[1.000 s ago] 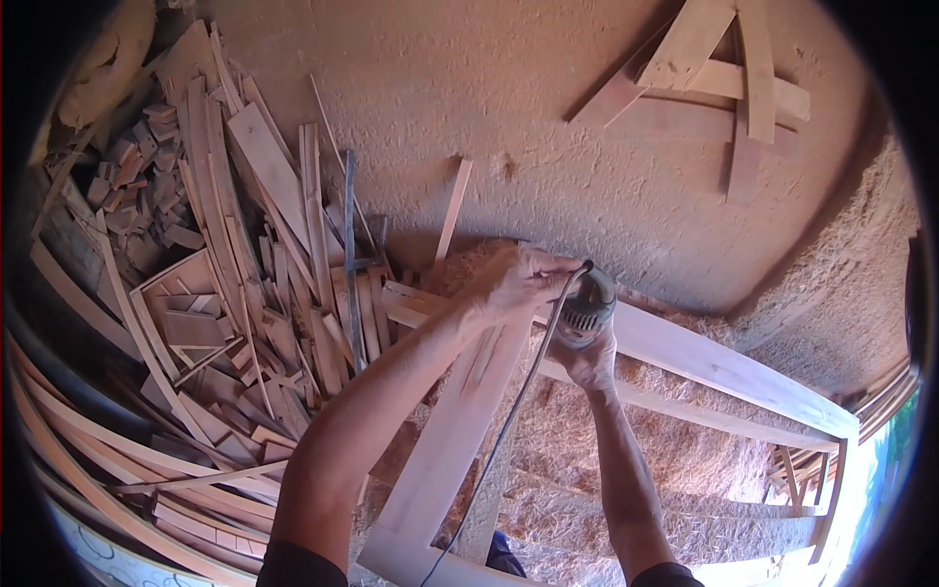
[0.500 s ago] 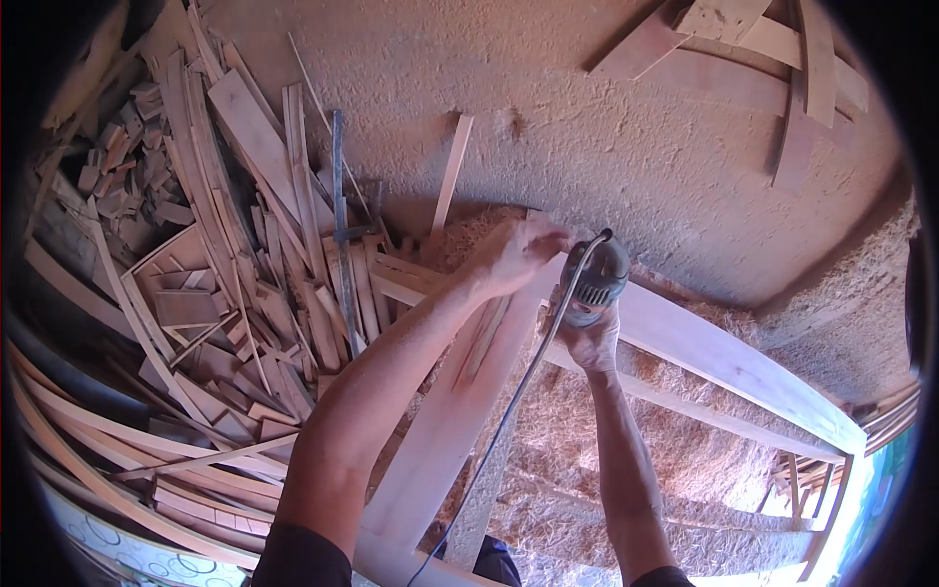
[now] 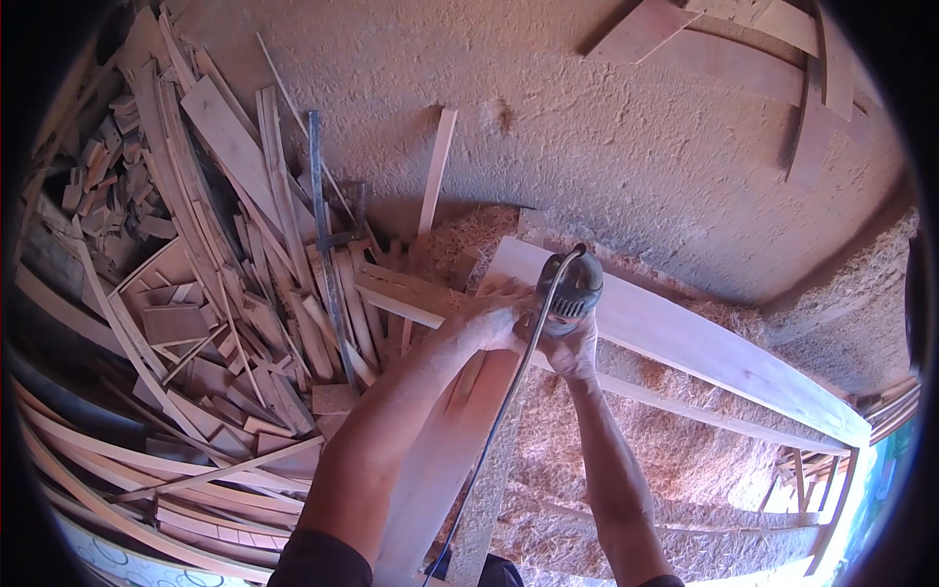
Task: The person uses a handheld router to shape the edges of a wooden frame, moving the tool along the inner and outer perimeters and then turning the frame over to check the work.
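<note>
A corded power tool with a dark, round, vented housing (image 3: pixel 575 284) stands on the pale wooden frame (image 3: pixel 724 347), near its far left corner. My right hand (image 3: pixel 570 350) is wrapped round the tool's lower body from the near side. Against the tool's left side is my left hand (image 3: pixel 501 318), its fingers bent and partly blurred; it seems to grip the tool there. The tool's underside is hidden by the housing and my hands. A grey cord (image 3: pixel 515 391) arches off the top and runs down between my forearms.
Offcuts and long wood strips (image 3: pixel 186 235) are heaped at left, with a dark metal bar clamp (image 3: pixel 320 215) upright beside them. A rough wall (image 3: pixel 587 137) rises behind the frame. Shavings (image 3: pixel 646 421) cover the ground below. Curved boards (image 3: pixel 753 64) are at upper right.
The power tool has shifted slightly left and nearer, with my right hand on it. My left hand has come down nearer to me, beside the tool. The view has moved a little.
</note>
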Demonstrator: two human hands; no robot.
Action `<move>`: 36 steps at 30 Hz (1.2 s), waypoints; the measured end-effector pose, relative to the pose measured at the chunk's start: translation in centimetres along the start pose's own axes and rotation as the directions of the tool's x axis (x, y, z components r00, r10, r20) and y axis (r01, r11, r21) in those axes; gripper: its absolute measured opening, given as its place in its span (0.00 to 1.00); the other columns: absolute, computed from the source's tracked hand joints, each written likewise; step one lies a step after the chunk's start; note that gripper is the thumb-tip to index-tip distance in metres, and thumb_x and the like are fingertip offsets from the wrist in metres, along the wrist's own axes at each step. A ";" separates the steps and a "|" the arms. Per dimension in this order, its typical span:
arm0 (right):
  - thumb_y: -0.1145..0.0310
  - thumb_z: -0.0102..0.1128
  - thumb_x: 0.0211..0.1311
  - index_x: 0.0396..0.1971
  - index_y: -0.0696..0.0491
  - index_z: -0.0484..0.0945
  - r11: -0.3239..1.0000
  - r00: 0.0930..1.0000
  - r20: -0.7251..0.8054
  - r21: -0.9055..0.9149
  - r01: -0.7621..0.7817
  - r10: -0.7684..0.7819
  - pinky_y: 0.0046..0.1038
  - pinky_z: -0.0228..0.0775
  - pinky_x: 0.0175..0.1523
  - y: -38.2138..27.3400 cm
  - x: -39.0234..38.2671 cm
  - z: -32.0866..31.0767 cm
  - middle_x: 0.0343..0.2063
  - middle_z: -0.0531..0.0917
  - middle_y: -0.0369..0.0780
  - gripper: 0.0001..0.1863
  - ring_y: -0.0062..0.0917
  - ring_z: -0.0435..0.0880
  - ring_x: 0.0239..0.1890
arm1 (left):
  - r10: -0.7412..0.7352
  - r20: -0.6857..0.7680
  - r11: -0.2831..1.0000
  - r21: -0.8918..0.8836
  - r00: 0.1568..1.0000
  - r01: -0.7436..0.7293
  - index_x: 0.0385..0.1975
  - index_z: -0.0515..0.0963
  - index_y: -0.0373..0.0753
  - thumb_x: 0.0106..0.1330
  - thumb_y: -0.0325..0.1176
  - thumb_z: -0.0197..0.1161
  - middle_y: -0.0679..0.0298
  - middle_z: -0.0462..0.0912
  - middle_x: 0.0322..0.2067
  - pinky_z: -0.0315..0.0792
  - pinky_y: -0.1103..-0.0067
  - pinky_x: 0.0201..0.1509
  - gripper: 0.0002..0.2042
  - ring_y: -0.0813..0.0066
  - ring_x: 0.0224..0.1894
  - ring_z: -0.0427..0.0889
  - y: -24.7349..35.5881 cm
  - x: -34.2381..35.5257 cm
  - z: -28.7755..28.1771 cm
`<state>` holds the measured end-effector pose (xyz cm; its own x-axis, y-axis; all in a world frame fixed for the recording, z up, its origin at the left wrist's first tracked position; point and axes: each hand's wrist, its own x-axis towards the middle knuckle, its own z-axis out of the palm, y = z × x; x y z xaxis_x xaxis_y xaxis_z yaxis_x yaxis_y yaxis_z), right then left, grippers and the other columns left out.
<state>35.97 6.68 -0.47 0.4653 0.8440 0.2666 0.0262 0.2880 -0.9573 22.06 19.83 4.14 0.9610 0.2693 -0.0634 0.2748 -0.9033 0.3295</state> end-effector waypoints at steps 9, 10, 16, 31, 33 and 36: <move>0.80 0.80 0.47 0.60 0.56 0.67 0.975 0.998 0.002 0.212 -0.069 0.070 0.30 0.76 0.62 -0.3 1.8 -0.6 0.52 0.84 0.39 0.40 0.23 0.83 0.54 | -0.130 0.079 0.990 0.066 0.988 0.125 0.76 0.59 0.52 0.45 0.60 0.81 0.60 0.66 0.74 0.62 0.55 0.77 0.56 0.55 0.78 0.62 -0.3 2.5 0.2; 0.81 0.79 0.49 0.60 0.55 0.67 0.940 0.994 0.048 0.326 -0.104 0.093 0.31 0.75 0.64 -3.0 2.0 0.8 0.53 0.85 0.39 0.38 0.23 0.83 0.55 | -0.132 0.044 0.990 0.047 0.990 0.130 0.75 0.61 0.50 0.42 0.57 0.83 0.62 0.67 0.73 0.63 0.54 0.76 0.57 0.57 0.77 0.63 -0.8 2.3 0.5; 0.80 0.78 0.51 0.58 0.56 0.69 0.996 0.999 0.043 0.088 -0.006 0.002 0.30 0.75 0.63 -1.7 2.4 1.3 0.53 0.85 0.39 0.35 0.22 0.83 0.55 | -0.154 0.052 0.986 0.077 0.987 0.150 0.74 0.62 0.49 0.40 0.57 0.84 0.64 0.69 0.71 0.62 0.54 0.75 0.57 0.59 0.76 0.65 -1.8 2.3 0.0; 0.74 0.83 0.48 0.60 0.55 0.70 0.993 0.994 -0.012 -0.044 -0.109 0.108 0.27 0.76 0.60 -0.6 -3.2 3.1 0.54 0.83 0.36 0.39 0.21 0.82 0.53 | -0.002 0.083 0.951 -0.308 0.997 0.027 0.69 0.74 0.52 0.48 0.47 0.85 0.59 0.76 0.68 0.57 0.62 0.80 0.44 0.55 0.73 0.67 -3.0 -2.1 4.7; 0.79 0.80 0.51 0.57 0.53 0.76 0.998 0.998 -0.029 -0.029 -0.062 0.061 0.26 0.79 0.57 -1.4 -5.1 3.9 0.51 0.85 0.33 0.32 0.18 0.84 0.50 | 0.051 0.137 0.888 -0.460 0.989 0.018 0.69 0.74 0.54 0.48 0.47 0.84 0.61 0.74 0.70 0.56 0.62 0.80 0.43 0.56 0.75 0.66 -2.2 -3.5 4.7; 0.79 0.80 0.53 0.58 0.52 0.77 0.998 0.998 -0.040 0.036 -0.042 0.043 0.26 0.80 0.57 -2.0 -8.0 5.5 0.50 0.86 0.32 0.31 0.17 0.84 0.50 | 0.148 0.017 0.851 -0.512 0.989 -0.119 0.69 0.74 0.56 0.49 0.48 0.84 0.63 0.72 0.71 0.55 0.62 0.81 0.42 0.57 0.76 0.64 -0.7 -6.7 5.5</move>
<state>27.31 1.88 -0.04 0.5014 0.8367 0.2201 -0.0253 0.2685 -0.9630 15.65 16.83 -0.86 0.9915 0.1265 -0.0297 0.1033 -0.6292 0.7703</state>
